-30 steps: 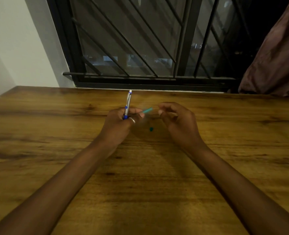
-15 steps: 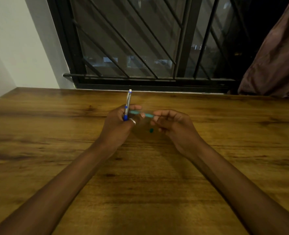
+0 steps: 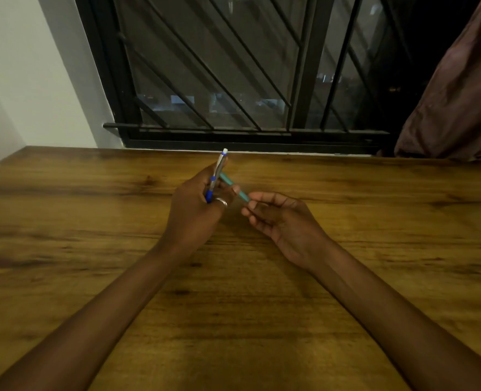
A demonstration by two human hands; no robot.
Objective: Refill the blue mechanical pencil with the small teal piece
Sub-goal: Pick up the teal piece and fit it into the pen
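Observation:
My left hand [image 3: 194,210] is closed around the blue mechanical pencil [image 3: 221,165], which stands nearly upright with its white end up and its blue grip down by my ringed finger. The thin teal piece [image 3: 229,182] runs slantwise from behind the pencil down to the right. My left thumb rests on its middle. The fingertips of my right hand [image 3: 281,218] pinch its lower right end. Both hands hover just above the wooden table [image 3: 374,221].
A black barred window [image 3: 219,80] runs along the table's far edge, with a white wall to its left. A brownish curtain [image 3: 459,94] hangs at the far right.
The teal piece has swung from pointing up-right to slanting behind the pencil. My right hand dropped lower and to the right. The tiny teal bit seen on the table is now out of sight.

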